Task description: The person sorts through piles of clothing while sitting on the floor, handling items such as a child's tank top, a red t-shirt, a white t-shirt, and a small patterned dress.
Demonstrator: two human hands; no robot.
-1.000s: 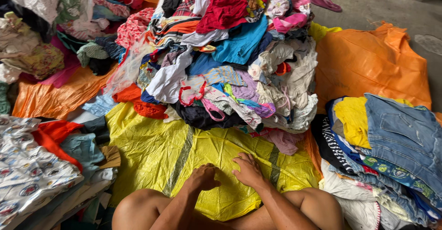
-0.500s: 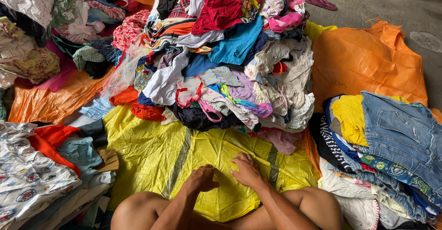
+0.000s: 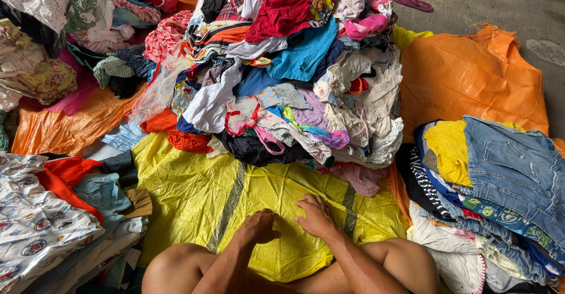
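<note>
I sit cross-legged on a yellow plastic sheet (image 3: 194, 200) with a dark stripe. My left hand (image 3: 259, 226) rests on the sheet with its fingers curled in and nothing in it. My right hand (image 3: 316, 216) lies flat on the sheet just beside it, fingers spread, holding nothing. A big heap of mixed loose clothes (image 3: 282, 76) rises right beyond both hands, with a pink garment (image 3: 359, 179) at its near edge closest to my right hand.
A folded stack with blue denim (image 3: 512, 170) and a yellow garment (image 3: 450, 147) lies at right. Folded patterned clothes (image 3: 41, 223) lie at left. Orange plastic sheets (image 3: 471, 76) spread behind. A pink sandal (image 3: 412, 0) sits on the concrete floor at the back.
The view has drifted slightly; both hands stay on the yellow sheet in about the same place. Nothing was picked up or let go.
</note>
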